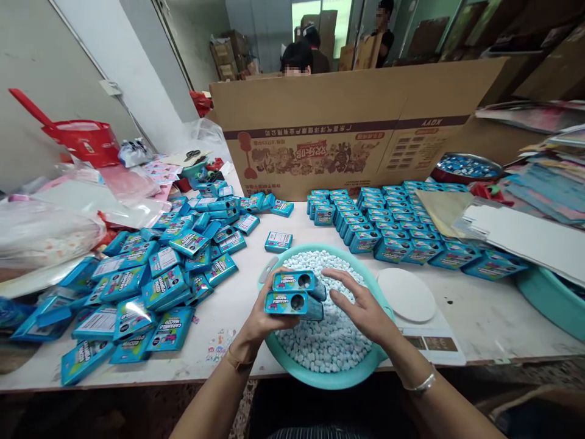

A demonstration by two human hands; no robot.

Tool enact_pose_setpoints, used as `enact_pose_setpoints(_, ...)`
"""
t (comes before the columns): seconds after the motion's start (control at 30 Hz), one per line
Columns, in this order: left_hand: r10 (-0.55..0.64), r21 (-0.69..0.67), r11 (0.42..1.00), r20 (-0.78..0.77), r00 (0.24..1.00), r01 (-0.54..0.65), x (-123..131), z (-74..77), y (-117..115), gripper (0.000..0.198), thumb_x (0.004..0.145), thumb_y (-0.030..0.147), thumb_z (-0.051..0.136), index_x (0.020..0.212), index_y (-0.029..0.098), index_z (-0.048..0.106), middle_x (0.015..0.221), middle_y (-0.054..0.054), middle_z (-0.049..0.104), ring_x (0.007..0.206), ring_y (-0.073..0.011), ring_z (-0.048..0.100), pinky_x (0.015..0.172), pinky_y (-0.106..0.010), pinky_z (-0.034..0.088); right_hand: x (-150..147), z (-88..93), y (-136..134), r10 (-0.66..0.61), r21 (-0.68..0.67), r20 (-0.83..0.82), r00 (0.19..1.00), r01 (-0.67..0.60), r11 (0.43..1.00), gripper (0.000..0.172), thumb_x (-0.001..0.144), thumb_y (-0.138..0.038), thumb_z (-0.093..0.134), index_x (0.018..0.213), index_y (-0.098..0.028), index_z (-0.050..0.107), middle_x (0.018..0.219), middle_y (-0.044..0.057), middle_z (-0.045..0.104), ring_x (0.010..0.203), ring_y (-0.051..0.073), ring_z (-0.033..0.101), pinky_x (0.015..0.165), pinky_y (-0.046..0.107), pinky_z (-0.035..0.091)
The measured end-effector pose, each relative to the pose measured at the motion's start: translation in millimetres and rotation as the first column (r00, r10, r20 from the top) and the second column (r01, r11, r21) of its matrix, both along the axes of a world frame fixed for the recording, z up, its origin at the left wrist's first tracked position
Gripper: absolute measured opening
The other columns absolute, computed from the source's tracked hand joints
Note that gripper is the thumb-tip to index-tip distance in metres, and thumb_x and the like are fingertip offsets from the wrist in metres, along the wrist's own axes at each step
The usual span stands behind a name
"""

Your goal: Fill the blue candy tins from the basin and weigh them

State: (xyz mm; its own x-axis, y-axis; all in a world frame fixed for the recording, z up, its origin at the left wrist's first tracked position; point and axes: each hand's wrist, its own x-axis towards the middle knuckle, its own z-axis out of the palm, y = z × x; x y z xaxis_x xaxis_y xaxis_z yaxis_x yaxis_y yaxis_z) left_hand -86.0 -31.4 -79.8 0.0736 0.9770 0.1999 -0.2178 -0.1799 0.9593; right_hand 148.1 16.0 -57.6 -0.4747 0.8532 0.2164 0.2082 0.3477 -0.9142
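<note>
Two small blue candy boxes (286, 303), stacked one over the other, are gripped in my left hand (259, 317). Each shows a round dark hole in its top face. Just right of them, my right hand (363, 308) is held with fingers apart and nothing in it. Both hands are above a turquoise basin (326, 379) full of small pale candies (320, 350). One blue box (278, 241) lies by itself behind the basin. To the left spreads a loose heap of blue boxes (169, 283); rows of upright boxes (393, 225) stand at the back right.
A kitchen scale (406, 296) with a round white plate sits right of the basin. A large cardboard carton (320, 134) walls off the table's back. Paper stacks (525, 228) and another turquoise tub (553, 305) are far right. Other people are behind the carton.
</note>
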Motion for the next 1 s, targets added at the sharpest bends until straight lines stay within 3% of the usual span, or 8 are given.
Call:
enact_pose_setpoints(0.17, -0.114, 0.022, 0.993, -0.119, 0.986, 0.117, 8.0, 8.4, -5.6, 0.086, 0.058, 0.038, 0.091, 0.132, 0.023, 0.051, 0.131, -0.012, 0.058, 0.121, -0.0356, 0.059, 0.107, -0.049, 0.045, 2.8, 16.5, -4.5, 0.197, 0.182, 0.063, 0.978, -0.206, 0.962, 0.043, 0.095, -0.04, 0.061, 0.135, -0.028, 0.056, 0.128, 0.009, 0.064, 0.119, 0.026, 0.059, 0.102, 0.042, 0.048)
enact_pose_setpoints(0.27, -0.165, -0.043, 0.986, -0.206, 0.964, 0.159, 15.7, 21.1, -6.6, 0.093, 0.065, 0.036, 0.089, 0.145, 0.024, 0.043, 0.143, -0.014, 0.054, 0.132, -0.0365, 0.053, 0.113, -0.05, 0.041, 6.0, 18.8, -1.8, 0.158, 0.278, 0.08, 0.984, -0.174, 0.945, 0.031, 0.097, -0.035, 0.057, 0.125, -0.023, 0.058, 0.116, 0.01, 0.068, 0.105, 0.024, 0.063, 0.091, 0.039, 0.052)
enact_pose_setpoints(0.37, -0.132, -0.041, 0.991, -0.27, 0.954, 0.126, 23.5, 31.2, -3.3, 0.092, 0.068, 0.036, 0.087, 0.149, 0.024, 0.043, 0.149, -0.014, 0.051, 0.139, -0.0373, 0.046, 0.117, -0.051, 0.037, 22.7, 16.4, 4.9, 0.041, 0.341, 0.062, 0.997, -0.059, 0.938, 0.028, 0.098, -0.035, 0.053, 0.122, -0.02, 0.057, 0.113, 0.012, 0.068, 0.103, 0.025, 0.063, 0.089, 0.039, 0.052)
enact_pose_setpoints(0.5, 0.041, -0.09, 0.994, -0.251, 0.967, -0.065, 26.4, 28.5, 2.5, 0.064, 0.067, 0.039, 0.087, 0.123, 0.017, 0.067, 0.13, -0.016, 0.066, 0.124, -0.0391, 0.06, 0.107, -0.053, 0.049, 81.9, 5.4, 21.8, -0.21, 0.236, 0.003, 0.978, 0.203, 0.95, 0.031, 0.098, -0.04, 0.051, 0.123, -0.022, 0.056, 0.109, 0.009, 0.068, 0.098, 0.024, 0.064, 0.086, 0.037, 0.053)
enact_pose_setpoints(0.6, 0.267, -0.144, 0.941, -0.233, 0.935, -0.305, 23.6, 19.2, 2.8, 0.064, 0.053, 0.037, 0.093, 0.109, 0.015, 0.071, 0.117, -0.013, 0.072, 0.111, -0.0365, 0.067, 0.096, -0.046, 0.057, 138.0, -11.8, 35.5, -0.366, 0.145, -0.022, 0.93, 0.365, 0.919, 0.034, 0.096, -0.046, 0.053, 0.121, -0.022, 0.056, 0.105, 0.007, 0.068, 0.095, 0.023, 0.064, 0.085, 0.036, 0.053)
enact_pose_setpoints(0.7, 0.425, -0.239, 0.865, -0.123, 0.897, -0.442, 24.6, 16.0, -0.2, 0.069, 0.041, 0.03, 0.095, 0.104, 0.016, 0.072, 0.102, -0.007, 0.075, 0.093, -0.0273, 0.07, 0.081, -0.032, 0.061, 176.3, -36.0, 45.4, -0.411, 0.084, -0.003, 0.912, 0.41, 0.908, 0.036, 0.094, -0.048, 0.054, 0.12, -0.022, 0.056, 0.109, 0.008, 0.067, 0.1, 0.024, 0.062, 0.088, 0.037, 0.051)
enact_pose_setpoints(0.87, 0.61, -0.401, 0.717, -0.033, 0.791, -0.57, 34.5, 31.7, -6.6, 0.069, 0.027, 0.012, 0.089, 0.092, 0.021, 0.07, 0.073, 0.006, 0.071, 0.062, -0.0121, 0.062, 0.059, -0.017, 0.057, 192.2, -76.2, 52.1, -0.39, -0.015, 0.027, 0.92, 0.391, 0.92, 0.039, 0.092, -0.05, 0.053, 0.118, -0.021, 0.056, 0.103, 0.008, 0.068, 0.096, 0.024, 0.064, 0.087, 0.038, 0.052)
enact_pose_setpoints(1.0, 0.677, -0.408, 0.63, -0.13, 0.724, -0.661, 32.9, 38.5, -15.1, 0.071, 0.027, 0.009, 0.084, 0.095, 0.023, 0.07, 0.07, 0.009, 0.068, 0.06, -0.0091, 0.059, 0.06, -0.013, 0.055, 196.1, -85.4, 53.2, -0.396, -0.072, 0.011, 0.918, 0.395, 0.916, 0.049, 0.09, -0.051, 0.057, 0.128, -0.021, 0.053, 0.122, 0.012, 0.065, 0.111, 0.027, 0.062, 0.098, 0.043, 0.049)
